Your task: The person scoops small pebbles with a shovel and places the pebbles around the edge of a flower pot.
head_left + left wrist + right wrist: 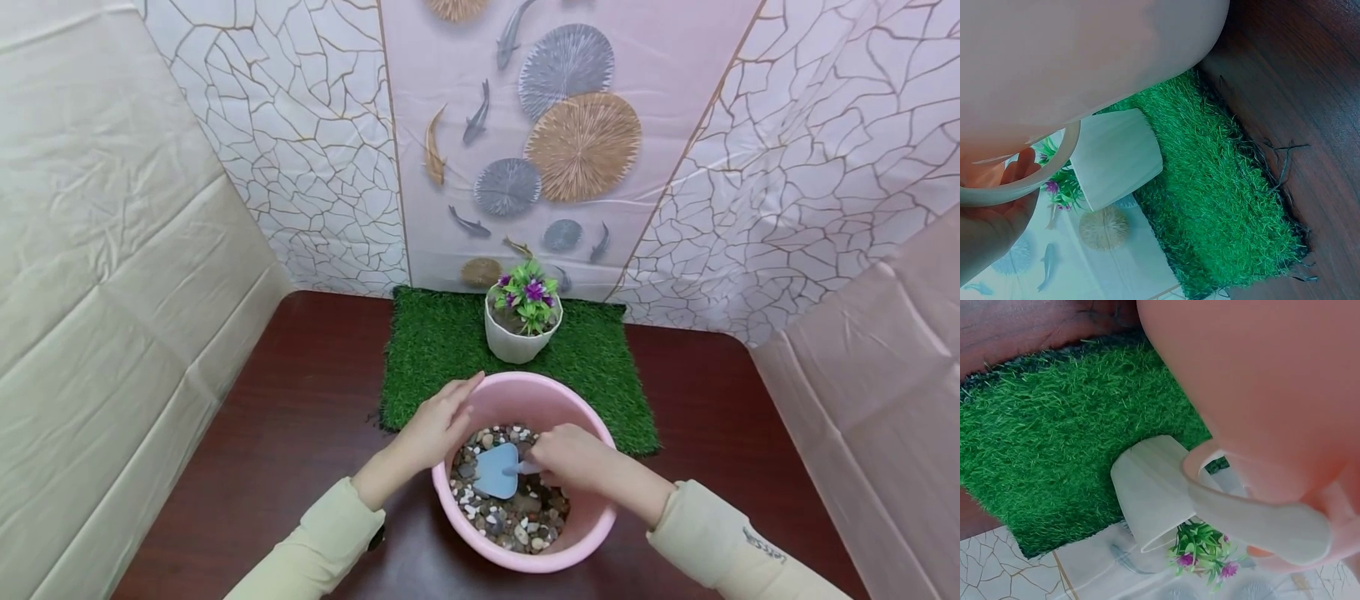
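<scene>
My right hand point(573, 457) grips the handle of the blue scoop point(497, 472), low in the centre of the frame, its blade on the pebbles point(504, 533) inside the pink tub point(536, 564). My left hand point(433, 429) lies over the tub's rim at the left, fingers fairly straight and not clenched; whether the thumb presses the wall I cannot tell. I judge the scoop light and stiff, probably plastic, so it should balance easily when bare — but a heap of pebbles would weigh its front down, and the handle is best held close behind the blade. The pebbles look hard and smooth, likely to slide off a tilted edge. The tub seems thin-walled and slightly flexible; its rim is the surest place to steady it. Higher in the frame, just beyond the tub, the white flowerpot point(517, 345) stands on the green mat point(435, 342).
</scene>
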A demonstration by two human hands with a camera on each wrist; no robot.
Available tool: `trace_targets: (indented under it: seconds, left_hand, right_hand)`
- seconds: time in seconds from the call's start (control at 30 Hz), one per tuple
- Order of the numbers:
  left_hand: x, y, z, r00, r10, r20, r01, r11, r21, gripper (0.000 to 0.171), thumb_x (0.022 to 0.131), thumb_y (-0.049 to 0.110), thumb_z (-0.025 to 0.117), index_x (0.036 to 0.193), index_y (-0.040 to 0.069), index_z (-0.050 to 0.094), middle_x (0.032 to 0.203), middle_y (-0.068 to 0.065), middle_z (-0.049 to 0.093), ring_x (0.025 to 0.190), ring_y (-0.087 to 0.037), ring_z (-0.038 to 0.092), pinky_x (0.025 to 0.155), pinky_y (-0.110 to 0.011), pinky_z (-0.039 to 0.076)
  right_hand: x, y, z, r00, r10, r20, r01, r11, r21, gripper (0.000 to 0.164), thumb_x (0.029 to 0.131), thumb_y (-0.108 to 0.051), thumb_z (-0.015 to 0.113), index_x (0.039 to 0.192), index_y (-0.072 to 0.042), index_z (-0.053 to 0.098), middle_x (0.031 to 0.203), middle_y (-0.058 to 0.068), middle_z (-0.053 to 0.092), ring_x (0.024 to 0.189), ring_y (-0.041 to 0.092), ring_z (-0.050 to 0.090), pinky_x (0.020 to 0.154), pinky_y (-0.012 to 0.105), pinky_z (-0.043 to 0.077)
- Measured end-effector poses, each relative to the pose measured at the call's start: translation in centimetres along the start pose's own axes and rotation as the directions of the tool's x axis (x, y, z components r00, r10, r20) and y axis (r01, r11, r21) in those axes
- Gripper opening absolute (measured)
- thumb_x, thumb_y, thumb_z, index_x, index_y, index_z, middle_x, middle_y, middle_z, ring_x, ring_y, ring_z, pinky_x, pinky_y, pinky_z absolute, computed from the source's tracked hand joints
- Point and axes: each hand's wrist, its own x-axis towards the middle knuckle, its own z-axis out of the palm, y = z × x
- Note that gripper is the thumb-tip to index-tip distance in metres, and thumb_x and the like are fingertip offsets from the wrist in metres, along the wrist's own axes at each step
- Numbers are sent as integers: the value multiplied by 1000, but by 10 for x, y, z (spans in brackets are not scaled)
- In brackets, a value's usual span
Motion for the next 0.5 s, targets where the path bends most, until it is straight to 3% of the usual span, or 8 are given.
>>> trace_targets:
  seconds: [0.27,0.5]
  left_hand:
    - [1,1,0,1000,11,3,-11,1000,-10,50,96,9,45,146,7,35,133,-17,52,112,-30,58,89,-43,49]
    - [0,-2,-1,1000,29,-11,-29,1000,-4,50,96,9,46,145,6,37,131,-17,53,112,-30,58,92,-44,49]
  right_hand:
    - [1,7,-6,999,-34,4,34,996,80,13,68,-16,78,75,-19,68,63,-6,64,54,11,58,54,25,49]
    - [2,10,0,998,-46,-54,50,996,77,15,72,-12,75,85,-18,69,59,-5,61,49,8,53,47,21,44]
